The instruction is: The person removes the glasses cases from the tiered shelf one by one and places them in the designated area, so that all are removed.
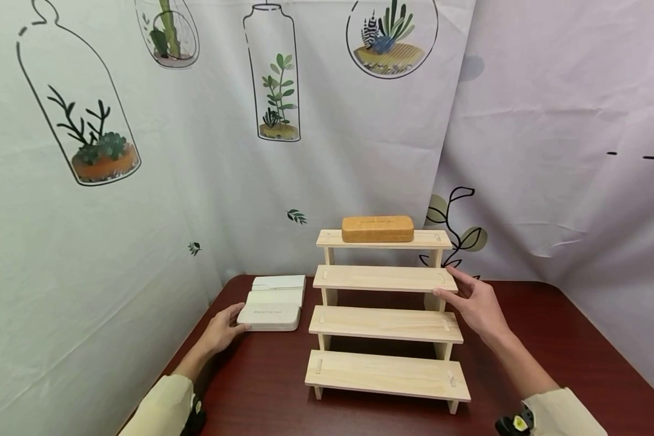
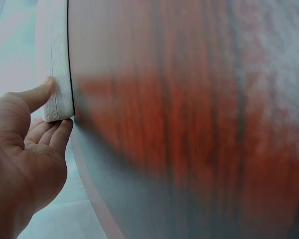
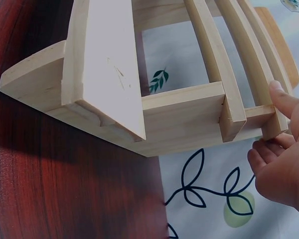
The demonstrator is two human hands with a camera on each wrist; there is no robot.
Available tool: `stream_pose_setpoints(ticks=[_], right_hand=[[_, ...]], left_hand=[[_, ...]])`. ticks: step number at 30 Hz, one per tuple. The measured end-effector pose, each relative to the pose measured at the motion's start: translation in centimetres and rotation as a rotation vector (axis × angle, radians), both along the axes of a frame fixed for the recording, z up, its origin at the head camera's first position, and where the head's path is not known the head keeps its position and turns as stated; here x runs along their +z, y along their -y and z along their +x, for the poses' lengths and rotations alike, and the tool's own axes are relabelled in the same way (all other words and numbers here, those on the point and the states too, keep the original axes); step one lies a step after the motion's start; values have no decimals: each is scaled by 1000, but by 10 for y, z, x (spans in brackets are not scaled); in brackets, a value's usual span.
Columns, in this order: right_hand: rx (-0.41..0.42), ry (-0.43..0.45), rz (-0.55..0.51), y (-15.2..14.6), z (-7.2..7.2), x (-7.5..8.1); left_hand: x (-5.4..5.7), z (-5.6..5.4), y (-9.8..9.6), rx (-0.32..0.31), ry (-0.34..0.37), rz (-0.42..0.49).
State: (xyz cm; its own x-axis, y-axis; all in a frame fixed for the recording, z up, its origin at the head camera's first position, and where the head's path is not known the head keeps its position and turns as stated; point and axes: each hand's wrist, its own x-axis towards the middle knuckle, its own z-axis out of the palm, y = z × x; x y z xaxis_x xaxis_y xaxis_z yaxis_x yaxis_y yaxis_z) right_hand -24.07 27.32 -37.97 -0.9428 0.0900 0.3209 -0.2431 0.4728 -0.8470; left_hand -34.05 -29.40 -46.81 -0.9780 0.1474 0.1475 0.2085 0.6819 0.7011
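Note:
At the table's left side, my left hand (image 1: pixel 220 332) holds the near-left end of a white glasses case (image 1: pixel 269 317) lying on the table. The left wrist view shows the thumb against the case's side and the other fingers at its end. My right hand (image 1: pixel 481 306) grips the right end of a plank, second from the top, on a wooden stepped display stand (image 1: pixel 384 324). In the right wrist view, the thumb lies on that plank's front edge, with the fingers curled beyond its end. A tan glasses case (image 1: pixel 378 229) sits on the stand's top plank.
Right behind the white case lie more flat white pieces (image 1: pixel 278 283). The dark red wooden table (image 1: pixel 256 387) carries everything. A white cloth (image 1: pixel 360 157) printed with plants in jars hangs behind and along the left side. The stand's lower three planks are bare.

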Motion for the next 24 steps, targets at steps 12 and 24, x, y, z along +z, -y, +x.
stream_pose_setpoints(ticks=[12, 24], right_hand=[[-7, -11, 19, 0, 1, 1], [-10, 5, 18, 0, 1, 2]], left_hand=[[1, 1, 1, 20, -4, 2], [-1, 5, 6, 36, -30, 52]])
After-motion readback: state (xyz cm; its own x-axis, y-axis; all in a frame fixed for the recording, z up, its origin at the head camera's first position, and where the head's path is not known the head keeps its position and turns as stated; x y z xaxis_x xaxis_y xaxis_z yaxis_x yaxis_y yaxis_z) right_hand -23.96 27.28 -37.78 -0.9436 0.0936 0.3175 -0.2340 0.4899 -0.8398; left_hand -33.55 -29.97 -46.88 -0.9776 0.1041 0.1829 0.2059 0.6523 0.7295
